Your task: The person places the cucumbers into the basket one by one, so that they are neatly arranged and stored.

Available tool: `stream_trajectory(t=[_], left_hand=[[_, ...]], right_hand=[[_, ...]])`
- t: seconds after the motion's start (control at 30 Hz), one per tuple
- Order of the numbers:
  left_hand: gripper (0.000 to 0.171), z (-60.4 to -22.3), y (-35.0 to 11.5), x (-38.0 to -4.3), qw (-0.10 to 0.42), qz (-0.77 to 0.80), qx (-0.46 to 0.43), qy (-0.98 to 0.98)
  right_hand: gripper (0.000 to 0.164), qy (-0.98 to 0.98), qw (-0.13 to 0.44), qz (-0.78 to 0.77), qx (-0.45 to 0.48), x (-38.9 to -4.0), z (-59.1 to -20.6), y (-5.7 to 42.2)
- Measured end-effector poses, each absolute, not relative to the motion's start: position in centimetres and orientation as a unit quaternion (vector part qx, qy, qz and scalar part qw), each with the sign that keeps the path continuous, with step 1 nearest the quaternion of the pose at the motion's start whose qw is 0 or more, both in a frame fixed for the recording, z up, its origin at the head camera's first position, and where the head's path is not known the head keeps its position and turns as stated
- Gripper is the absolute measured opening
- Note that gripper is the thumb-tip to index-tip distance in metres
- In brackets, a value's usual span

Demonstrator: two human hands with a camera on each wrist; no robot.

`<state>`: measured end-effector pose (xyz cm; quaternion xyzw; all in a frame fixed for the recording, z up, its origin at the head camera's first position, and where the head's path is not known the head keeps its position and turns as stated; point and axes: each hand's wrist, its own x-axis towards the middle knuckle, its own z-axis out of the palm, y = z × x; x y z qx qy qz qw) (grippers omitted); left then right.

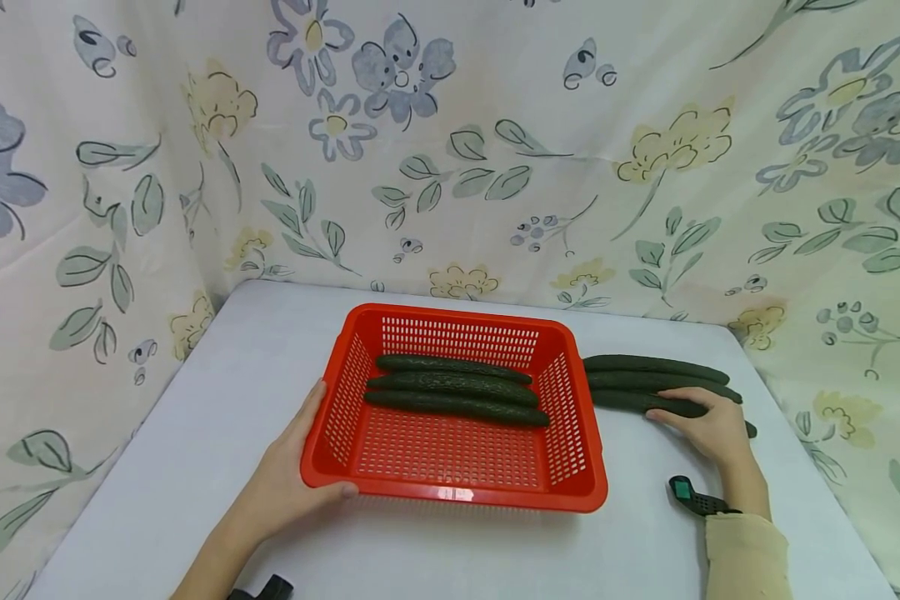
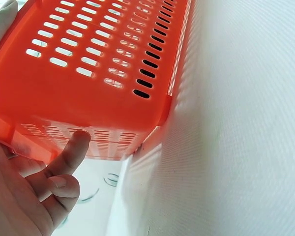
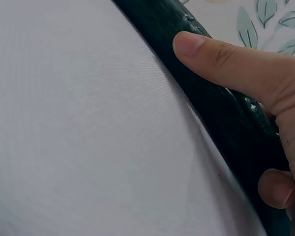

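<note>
A red plastic basket (image 1: 457, 494) with slotted walls stands mid-table, and three dark green cucumbers (image 1: 453, 385) lie side by side in its rear half. My left hand (image 1: 288, 475) holds the basket's front left corner, thumb along the front rim and fingers at the left side. The left wrist view shows its fingertips (image 2: 78, 140) against the basket's slotted wall (image 2: 64, 101). To the right of the basket, my right hand (image 1: 708, 425) grips the nearest cucumber (image 1: 622, 401) of a group of three. Its thumb (image 3: 191, 46) presses that cucumber's side in the right wrist view.
Two more cucumbers (image 1: 656, 364) lie just behind the gripped one, their left ends close to the basket's right wall. A white cloth (image 1: 217, 400) covers the table. Floral fabric (image 1: 450, 208) hangs along the back and both sides.
</note>
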<state>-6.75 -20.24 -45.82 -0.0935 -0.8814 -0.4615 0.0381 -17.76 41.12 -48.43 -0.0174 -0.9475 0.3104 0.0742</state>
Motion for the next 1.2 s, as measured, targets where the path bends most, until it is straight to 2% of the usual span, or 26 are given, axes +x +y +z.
stream_trajectory(t=[0.3,0.67,1.2], left_hand=[[0.133,-45.96,-20.35,-6.67,0.043,-0.448,-0.095,-0.888],[0.133,-45.81,-20.32,-6.69,0.04,-0.449,-0.094,-0.888],[0.134,-45.77,-20.41,-6.97,0.038,-0.455,-0.097,-0.884]], right_hand=[[0.047,-0.945,0.102,0.309,0.001,-17.67,-48.88,41.08],[0.046,-0.945,0.121,0.304,0.007,-17.72,-49.02,40.89],[0.046,-0.946,0.113,0.304,0.0,-17.95,-48.68,41.06]])
